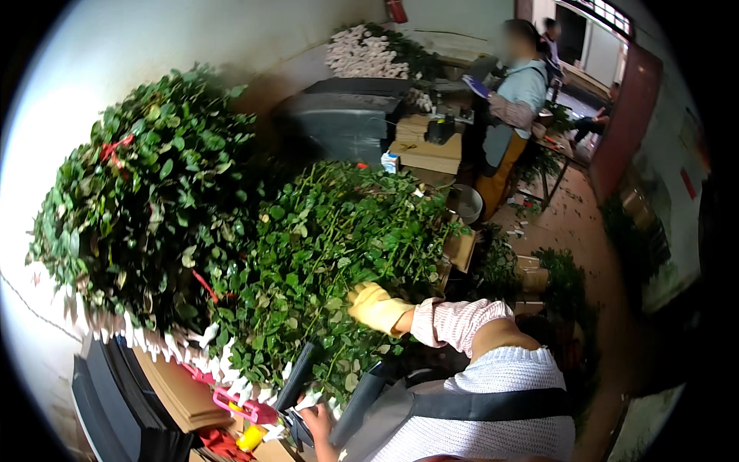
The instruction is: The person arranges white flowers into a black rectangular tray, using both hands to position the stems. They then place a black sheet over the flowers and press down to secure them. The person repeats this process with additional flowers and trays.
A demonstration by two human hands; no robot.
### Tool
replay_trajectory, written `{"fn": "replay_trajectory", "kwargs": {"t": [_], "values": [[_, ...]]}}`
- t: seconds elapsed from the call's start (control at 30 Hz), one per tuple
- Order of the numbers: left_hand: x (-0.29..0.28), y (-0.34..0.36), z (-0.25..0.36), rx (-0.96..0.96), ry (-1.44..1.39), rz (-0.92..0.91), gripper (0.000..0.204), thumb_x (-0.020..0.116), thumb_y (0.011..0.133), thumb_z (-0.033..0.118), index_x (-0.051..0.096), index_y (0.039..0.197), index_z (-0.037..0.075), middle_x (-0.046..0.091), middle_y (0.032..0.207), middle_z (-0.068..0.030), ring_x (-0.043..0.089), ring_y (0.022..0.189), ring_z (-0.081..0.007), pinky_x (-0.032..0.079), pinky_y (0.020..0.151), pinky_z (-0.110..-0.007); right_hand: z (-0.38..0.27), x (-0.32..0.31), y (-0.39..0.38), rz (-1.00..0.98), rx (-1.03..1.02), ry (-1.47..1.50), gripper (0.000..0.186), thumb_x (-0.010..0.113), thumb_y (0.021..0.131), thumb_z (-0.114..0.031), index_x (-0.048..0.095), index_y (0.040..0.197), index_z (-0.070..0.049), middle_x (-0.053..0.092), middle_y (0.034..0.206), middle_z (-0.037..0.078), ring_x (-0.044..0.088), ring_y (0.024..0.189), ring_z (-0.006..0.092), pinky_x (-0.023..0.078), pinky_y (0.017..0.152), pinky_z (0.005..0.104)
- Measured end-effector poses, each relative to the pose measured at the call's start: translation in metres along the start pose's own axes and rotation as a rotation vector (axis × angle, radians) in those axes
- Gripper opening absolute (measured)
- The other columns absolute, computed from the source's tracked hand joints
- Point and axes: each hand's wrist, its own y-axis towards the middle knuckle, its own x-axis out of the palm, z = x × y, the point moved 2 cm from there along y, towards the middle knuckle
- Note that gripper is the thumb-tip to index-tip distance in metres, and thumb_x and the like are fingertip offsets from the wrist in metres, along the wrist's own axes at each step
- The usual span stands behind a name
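where the leafy stems (331, 239) lie heaped beside a taller pile (154, 192), the yellow-gloved right hand (379, 306) touches them — grip spread or pinching, i cannot tell. the left hand (317, 423) is by a white tip (309, 400), its grip equally unclear. stems seem light, springy, easily bruised — best held mid-stalk. they look glossy green, partly yellowed.

At the back, a person in a light blue top (525, 91) holds a flat purple object (476, 85), too blurred to identify; to the right, a tall dark red door (631, 127) stands open. A small blue-and-white carton (390, 162) stands beside flat brown cardboard (427, 154), near a bulky dark grey stack (339, 115)
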Motion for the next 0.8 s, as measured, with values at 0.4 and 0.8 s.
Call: {"fn": "replay_trajectory", "kwargs": {"t": [0.4, 0.8], "values": [[0.012, 0.016, 0.018, -0.113, 0.41, -0.054, 0.045, 0.068, 0.091, 0.006, 0.046, 0.129, -0.004, 0.051, 0.118, -0.0178, 0.057, 0.105, -0.0257, 0.047, 0.095, -0.036, -0.182, -0.009, 0.041, 0.241, -0.42, 0.373, 0.033, 0.072, 0.069, -0.045, 0.071, 0.073, -0.013, 0.069, 0.065, 0.011, 0.067, 0.06, 0.0317, 0.047, 0.042, 0.0469], [0.008, -0.009, 0.008, 0.041, 0.421, 0.189, 0.043, 0.076, 0.087, 0.033, 0.057, 0.11, 0.001, 0.061, 0.099, -0.0222, 0.052, 0.105, -0.0425, 0.044, 0.092, -0.049, -0.172, -0.051, 0.05, -0.729, -0.521, 0.353, 0.041, 0.062, 0.091, -0.046, 0.071, 0.113, -0.012, 0.075, 0.101, 0.013, 0.071, 0.099, 0.0339, 0.054, 0.083, 0.048]]}}
